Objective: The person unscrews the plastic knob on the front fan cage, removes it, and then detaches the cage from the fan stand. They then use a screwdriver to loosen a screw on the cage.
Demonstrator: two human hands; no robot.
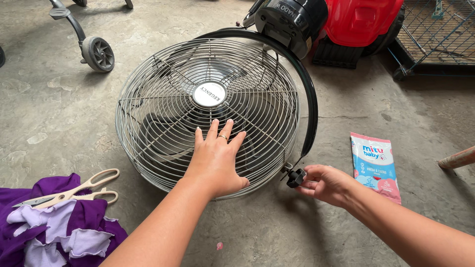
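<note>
The round grey wire-grille floor fan [208, 111] lies at frame centre on bare concrete floor [49, 113]. Left hand [216, 160] rests flat, fingers spread, on its grille; right hand [326, 184] pinches the black plastic knob [296, 177] at its lower-right rim.

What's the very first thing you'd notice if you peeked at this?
A big round metal fan lies face-up on the concrete floor, filling the middle. The left hand presses flat on its wire grille, while the right hand pinches a small black knob at the fan's lower right edge. Cream-handled scissors rest on purple cloth at bottom left.
</note>
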